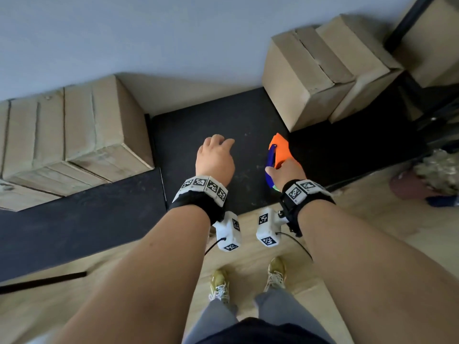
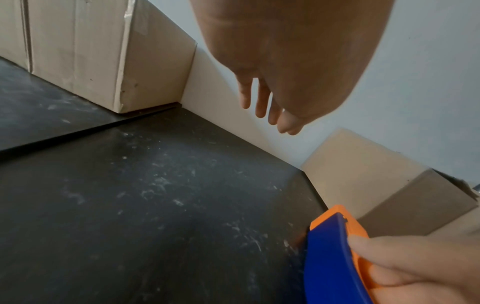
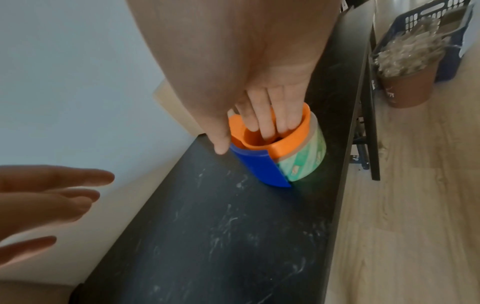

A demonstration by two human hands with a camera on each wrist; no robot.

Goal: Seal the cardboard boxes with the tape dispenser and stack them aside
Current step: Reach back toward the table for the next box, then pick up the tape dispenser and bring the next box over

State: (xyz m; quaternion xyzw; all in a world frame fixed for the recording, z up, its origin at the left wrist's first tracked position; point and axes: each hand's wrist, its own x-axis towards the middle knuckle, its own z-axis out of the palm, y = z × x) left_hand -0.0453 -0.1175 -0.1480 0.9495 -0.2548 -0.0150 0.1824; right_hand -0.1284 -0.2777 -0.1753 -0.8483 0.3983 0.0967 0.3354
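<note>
My right hand [image 1: 285, 171] grips the orange and blue tape dispenser [image 1: 278, 155] over the black table [image 1: 223, 115]. Its fingers [image 3: 265, 119] reach into the orange core and the thumb lies on the blue guard [image 3: 259, 166]; a greenish tape roll [image 3: 306, 162] sits on it. My left hand [image 1: 216, 157] hovers over the table's middle, fingers [image 2: 262, 102] loose and holding nothing. Several cardboard boxes [image 1: 74, 135] stand side by side at the left. Two more boxes [image 1: 305, 78] stand at the back right, just beyond the dispenser.
A grey wall [image 1: 149, 33] runs behind the table. At the right a black frame [image 1: 407, 23] holds another box [image 1: 432, 40]. On the wooden floor [image 3: 415, 205] stand a brown pot [image 3: 407, 86] of shredded paper and a blue crate [image 3: 441, 24]. My feet [image 1: 248, 279] are below.
</note>
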